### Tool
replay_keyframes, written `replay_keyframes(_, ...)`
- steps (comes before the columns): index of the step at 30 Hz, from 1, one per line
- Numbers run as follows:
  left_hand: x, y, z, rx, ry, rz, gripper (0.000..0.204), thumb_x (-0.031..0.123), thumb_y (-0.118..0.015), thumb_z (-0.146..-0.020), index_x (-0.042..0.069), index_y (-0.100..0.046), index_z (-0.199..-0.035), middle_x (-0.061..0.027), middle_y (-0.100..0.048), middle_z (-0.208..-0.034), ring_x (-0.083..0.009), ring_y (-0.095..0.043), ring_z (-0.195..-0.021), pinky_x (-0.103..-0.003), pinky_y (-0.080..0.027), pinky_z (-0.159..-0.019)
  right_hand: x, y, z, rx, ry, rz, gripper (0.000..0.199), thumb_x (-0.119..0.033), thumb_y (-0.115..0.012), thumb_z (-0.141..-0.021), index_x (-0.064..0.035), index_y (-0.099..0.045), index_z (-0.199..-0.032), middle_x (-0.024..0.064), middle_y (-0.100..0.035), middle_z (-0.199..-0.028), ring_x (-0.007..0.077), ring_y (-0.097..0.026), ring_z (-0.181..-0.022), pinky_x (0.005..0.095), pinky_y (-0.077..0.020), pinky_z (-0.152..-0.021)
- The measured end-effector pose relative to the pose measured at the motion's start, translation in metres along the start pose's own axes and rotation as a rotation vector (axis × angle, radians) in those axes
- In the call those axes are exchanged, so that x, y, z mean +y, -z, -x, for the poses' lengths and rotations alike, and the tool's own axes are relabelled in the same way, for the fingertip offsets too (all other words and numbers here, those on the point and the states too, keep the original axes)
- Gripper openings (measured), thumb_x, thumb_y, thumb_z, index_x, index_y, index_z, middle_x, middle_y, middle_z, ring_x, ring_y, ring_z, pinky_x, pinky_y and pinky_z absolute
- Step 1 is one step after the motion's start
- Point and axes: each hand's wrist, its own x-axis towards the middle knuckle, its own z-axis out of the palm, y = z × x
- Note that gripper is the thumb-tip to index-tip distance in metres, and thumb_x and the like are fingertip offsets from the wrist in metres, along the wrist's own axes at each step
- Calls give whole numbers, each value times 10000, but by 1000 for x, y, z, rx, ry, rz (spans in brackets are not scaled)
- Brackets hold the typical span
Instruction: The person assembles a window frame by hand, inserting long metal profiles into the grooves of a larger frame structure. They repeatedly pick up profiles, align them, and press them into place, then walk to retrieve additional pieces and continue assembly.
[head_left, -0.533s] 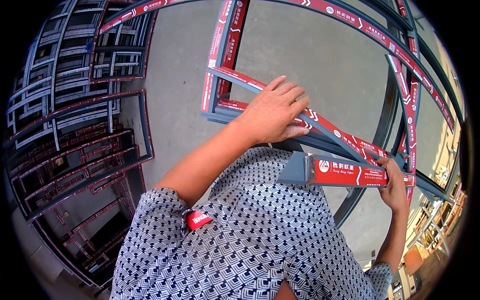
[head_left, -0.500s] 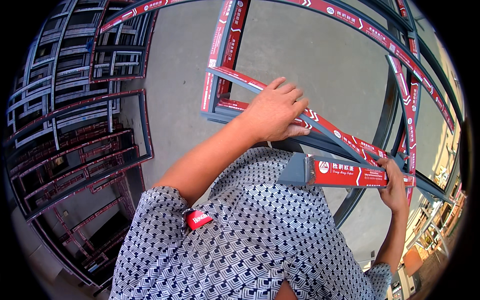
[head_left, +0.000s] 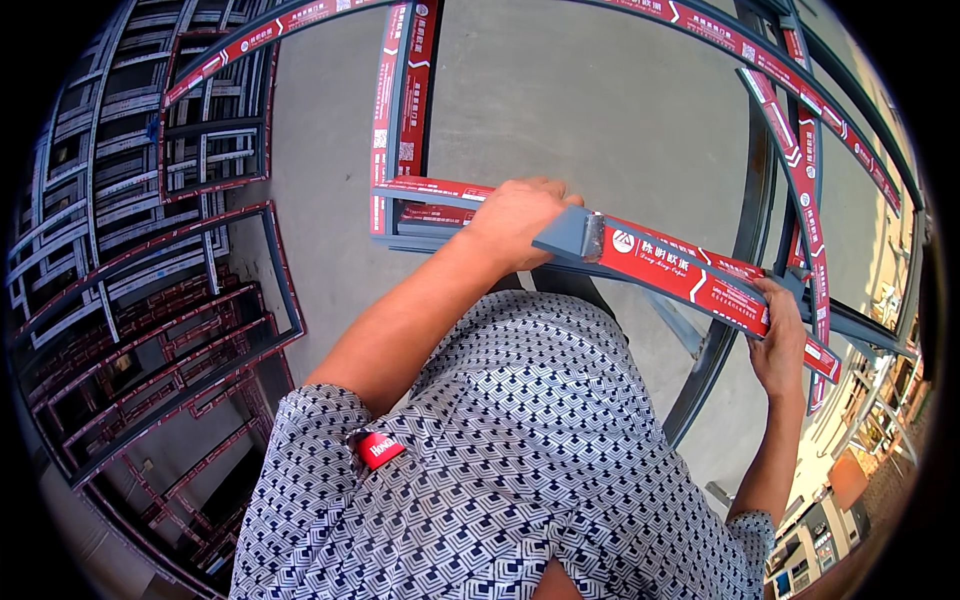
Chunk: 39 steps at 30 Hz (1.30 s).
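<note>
Two hands hold one short length of grey metal frame profile [head_left: 680,272] between them, above the concrete floor [head_left: 600,110]. The left hand [head_left: 515,222] is closed over the profile's near end, fingers curled round the top and the knuckles toward the camera; just beside it the cut end shows bare grey metal with a hollow section. The right hand [head_left: 778,335] grips the far end from below, thumb up against the side face. Red protective film with white chevrons and print covers the profile's side from just past the cut end to the right hand, and the piece slopes down toward the right.

Under the hands, a large grey window frame [head_left: 405,120] with the same red film lies on the floor, one of its cross members passing just behind the left hand. Its long outer rail [head_left: 800,130] bends along the picture's upper right rim. Against the left edge of the floor, many more frames [head_left: 150,300] stand stacked close together, dark grey with red film strips. The person's patterned blue-and-white shirt [head_left: 500,460] fills the lower middle.
</note>
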Motion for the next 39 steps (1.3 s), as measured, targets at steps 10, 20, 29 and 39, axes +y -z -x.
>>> replay_keyframes(10, 10, -6, -8, -75, 90, 26, 379, 349, -780, -926, 126, -701, -1222, -126, -687, -1079, -331, -703, -1085, -446, -581, -952, -30, -62, 19, 99, 13, -271, 429, -1, -830, -761, -27, -609, -1128, 154, -702, -1108, 385, -698, -1054, 454, -580, -863)
replay_keyframes(20, 23, -5, -21, -134, 16, 18, 393, 396, -700, -1033, 75, -760, -1253, -202, -749, -1260, -431, -672, -1196, -503, -527, -1020, -22, -87, 31, 173, -80, -347, 353, -3, -828, -787, -28, -592, -1049, 152, -680, -982, 390, -695, -962, 476, -562, -798)
replay_keyframes(29, 12, -11, -29, -197, 25, -174, 379, 357, -610, -1065, 72, -743, -1278, -206, -745, -1265, -416, -674, -1199, -492, -518, -1049, -19, -89, 30, 225, -64, -367, 360, -12, -830, -784, -31, -584, -1046, 163, -679, -972, 393, -694, -945, 474, -556, -782)
replay_keyframes(39, 14, -12, -28, -188, 8, -86, 402, 377, -604, -1057, 75, -738, -1286, -201, -735, -1296, -410, -652, -1239, -488, -494, -1088, -19, -92, 26, 219, -77, -401, 346, -67, -828, -811, -33, -543, -1005, 173, -661, -937, 418, -680, -939, 508, -540, -765)
